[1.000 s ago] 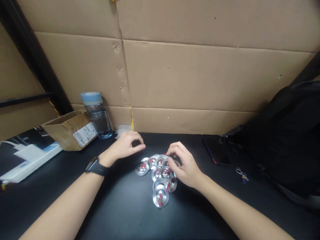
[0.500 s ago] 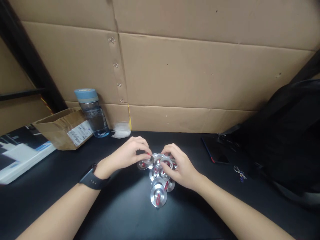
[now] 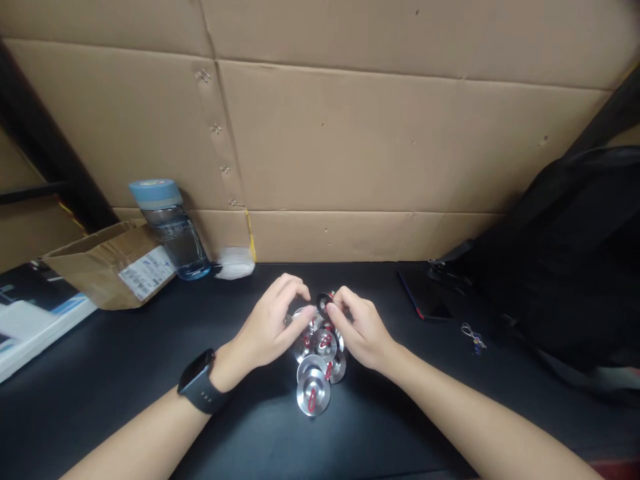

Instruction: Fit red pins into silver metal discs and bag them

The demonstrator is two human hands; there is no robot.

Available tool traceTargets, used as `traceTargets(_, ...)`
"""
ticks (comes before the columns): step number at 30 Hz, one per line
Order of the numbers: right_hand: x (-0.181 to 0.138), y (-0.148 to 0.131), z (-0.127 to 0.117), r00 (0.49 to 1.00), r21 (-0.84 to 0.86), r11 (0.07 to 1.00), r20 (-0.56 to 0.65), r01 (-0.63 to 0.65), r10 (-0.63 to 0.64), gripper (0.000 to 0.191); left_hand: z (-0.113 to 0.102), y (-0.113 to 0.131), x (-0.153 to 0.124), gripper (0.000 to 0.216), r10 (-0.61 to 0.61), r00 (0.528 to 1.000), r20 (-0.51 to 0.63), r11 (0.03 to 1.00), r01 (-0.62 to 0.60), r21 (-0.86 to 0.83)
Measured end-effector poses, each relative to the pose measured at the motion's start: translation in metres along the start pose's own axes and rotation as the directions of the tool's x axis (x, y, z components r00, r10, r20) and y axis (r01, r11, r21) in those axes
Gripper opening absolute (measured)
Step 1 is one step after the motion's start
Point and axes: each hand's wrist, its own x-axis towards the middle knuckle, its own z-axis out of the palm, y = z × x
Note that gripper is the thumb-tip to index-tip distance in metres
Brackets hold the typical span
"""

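Note:
Several small silver finger cymbals (image 3: 313, 392) with red cord loops lie in an overlapping pile on the black table. Between the thumb and fingers of my right hand (image 3: 363, 328) a finger cymbal (image 3: 324, 304) is held tilted, its darker underside facing me, above the far end of the pile. My left hand (image 3: 277, 320) hovers over the pile's left side with thumb and fingers apart, the thumb tip close to the held cymbal. Part of the pile is hidden beneath both hands. A dark watch (image 3: 203, 381) is on my left wrist.
At the left stand a water bottle (image 3: 175, 233) with a blue lid, an open cardboard box (image 3: 105, 267) and a white box (image 3: 45, 337). A dark tablet-like object (image 3: 425, 297), a small tangled cord (image 3: 473, 338) and a black bag (image 3: 565, 267) are at the right. Cardboard (image 3: 350, 153) walls the back.
My right hand has raised and tilted a cymbal from the pile. The left hand has moved right, toward it, and its fingers have parted. The view has shifted slightly.

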Motion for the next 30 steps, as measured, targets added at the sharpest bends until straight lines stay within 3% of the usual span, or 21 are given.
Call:
traceTargets(3,-0.001,0.0,-0.001,0.998,0.064,0.998,0.057,-0.017,0.014,0.03,0.006,0.003,-0.002,0.011,0.125,0.988,0.089,0.982,-0.136,0.131)
traceTargets(7,-0.005,0.001,0.0,0.989,0.168,0.986,0.145,-0.001,-0.024,0.03,0.014,0.007,-0.005,0.008,0.16,0.982,0.106,0.961,-0.179,0.212)
traceTargets(12,-0.007,0.003,0.004,0.997,0.213,0.977,0.068,0.028,-0.044,0.028,0.016,0.011,-0.007,0.011,0.249,0.964,0.091,0.876,-0.264,0.404)
traceTargets(15,-0.008,0.003,0.008,0.997,0.222,0.974,0.065,0.032,-0.048,0.025,0.016,0.013,-0.008,0.011,0.266,0.961,0.074,0.864,-0.272,0.424)
traceTargets(21,-0.01,0.004,0.01,0.988,0.141,0.981,0.06,0.134,-0.144,0.018,0.019,0.015,-0.008,0.012,0.216,0.974,0.069,0.877,-0.225,0.424)
traceTargets(24,-0.007,0.007,0.008,0.991,0.067,0.992,0.067,0.11,-0.115,0.018,0.018,0.01,-0.005,0.012,0.165,0.983,0.077,0.888,-0.182,0.423)
traceTargets(30,0.006,0.024,0.0,1.0,-0.079,0.997,0.002,-0.011,0.011,0.024,0.009,-0.02,0.003,0.005,-0.111,0.988,0.109,0.929,0.065,0.363)
